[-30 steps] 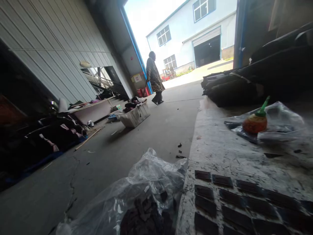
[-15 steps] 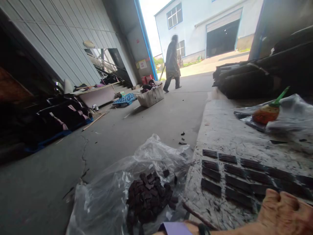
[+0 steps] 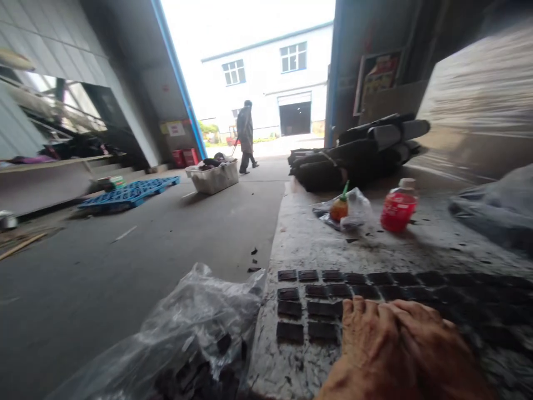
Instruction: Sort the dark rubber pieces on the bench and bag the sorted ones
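Blk pieces [image 3: 290, 333]: in rows on desk [image 3: 297, 244]; prob. light, a bit bendy; best pinched at edges;
L hand [image 3: 370, 339]: fingers bent on rows; can't tell if gripping;
R hand [image 3: 433, 339]: touching L hand; same

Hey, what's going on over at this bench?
Someone has both bare hands, the left and the right, side by side over rows of small dark pieces on a worn tabletop. Whether they grip one can't be seen. A red bottle stands farther back, and a clear plastic bag with dark pieces lies beside the table. Another person is near the doorway.
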`<act>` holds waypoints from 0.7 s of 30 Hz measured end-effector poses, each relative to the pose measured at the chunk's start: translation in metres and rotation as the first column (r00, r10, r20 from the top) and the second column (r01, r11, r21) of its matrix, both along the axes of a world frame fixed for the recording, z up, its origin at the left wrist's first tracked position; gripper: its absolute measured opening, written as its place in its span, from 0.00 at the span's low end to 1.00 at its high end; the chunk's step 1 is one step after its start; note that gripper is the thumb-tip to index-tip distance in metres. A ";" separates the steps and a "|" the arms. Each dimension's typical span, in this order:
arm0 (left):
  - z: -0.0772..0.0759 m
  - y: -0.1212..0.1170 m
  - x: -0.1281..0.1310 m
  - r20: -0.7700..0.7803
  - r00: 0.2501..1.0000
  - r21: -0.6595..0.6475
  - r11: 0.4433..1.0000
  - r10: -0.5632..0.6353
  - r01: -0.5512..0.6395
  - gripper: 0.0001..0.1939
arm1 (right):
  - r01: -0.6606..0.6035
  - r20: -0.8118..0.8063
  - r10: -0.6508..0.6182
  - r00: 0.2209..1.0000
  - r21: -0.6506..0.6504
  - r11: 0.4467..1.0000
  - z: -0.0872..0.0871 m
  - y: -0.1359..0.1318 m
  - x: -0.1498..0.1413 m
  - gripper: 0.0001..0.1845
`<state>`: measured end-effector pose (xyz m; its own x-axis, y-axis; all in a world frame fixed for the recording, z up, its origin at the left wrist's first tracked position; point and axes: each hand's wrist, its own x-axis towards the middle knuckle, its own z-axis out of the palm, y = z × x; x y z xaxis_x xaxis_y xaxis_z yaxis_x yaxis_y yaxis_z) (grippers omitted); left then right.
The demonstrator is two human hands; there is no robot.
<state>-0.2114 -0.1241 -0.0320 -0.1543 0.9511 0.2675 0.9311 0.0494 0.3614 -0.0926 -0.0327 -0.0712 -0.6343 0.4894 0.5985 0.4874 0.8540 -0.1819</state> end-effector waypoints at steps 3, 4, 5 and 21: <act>0.004 0.001 -0.006 0.063 0.997 -0.075 0.997 0.039 -0.034 0.20 | 0.087 -0.016 -0.087 0.996 -0.028 0.996 -0.001 -0.003 -0.011 0.18; 0.006 0.001 -0.007 0.072 0.996 -0.101 0.994 0.053 -0.045 0.20 | 0.095 -0.033 -0.096 0.995 -0.026 0.995 -0.001 -0.003 -0.013 0.19; 0.009 0.001 -0.007 0.077 0.995 -0.124 0.991 0.066 -0.056 0.19 | 0.096 -0.049 -0.097 0.994 -0.021 0.995 -0.002 -0.002 -0.013 0.19; 0.022 -0.001 0.009 -0.151 0.984 -0.207 0.971 0.090 -0.120 0.14 | 0.062 -0.325 -0.133 0.936 -0.221 0.973 -0.003 -0.031 0.021 0.14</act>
